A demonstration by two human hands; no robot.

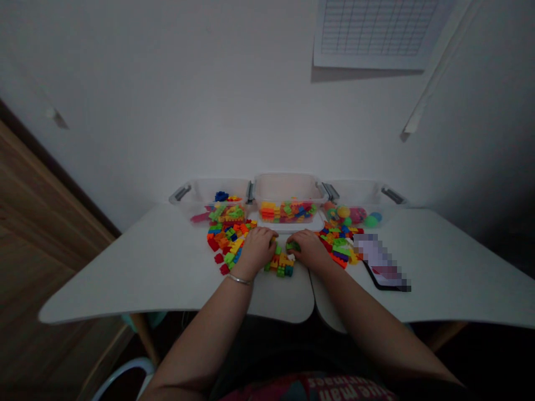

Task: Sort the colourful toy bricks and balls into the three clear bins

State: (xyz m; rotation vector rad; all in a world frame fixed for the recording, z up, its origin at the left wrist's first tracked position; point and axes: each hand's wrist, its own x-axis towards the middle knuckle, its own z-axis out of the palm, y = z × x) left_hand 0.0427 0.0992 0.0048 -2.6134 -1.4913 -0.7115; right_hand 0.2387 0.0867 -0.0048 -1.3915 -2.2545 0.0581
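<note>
My right hand [310, 249] has its fingers curled on a green building brick [293, 245], just right of the middle of the table. Opposite it, my left hand [258, 249] is closed with the fingers bent inward. A bit of yellow shows at its fingertips, but I cannot make out what it holds. Between and just below both hands stands a small assembly of joined bricks [279, 263] in yellow, orange, green and teal. Loose coloured bricks [223, 239] lie beside my left hand, and another pile of bricks [339, 248] lies beyond my right wrist.
Three clear plastic boxes stand against the wall: a left box [200, 192] and middle box [288, 186] with bricks, a right box [359, 192] with coloured balls. A white lid [288, 227] lies before the middle one. A phone [382, 264] rests at right. Two white tabletops [167, 267] meet at a seam.
</note>
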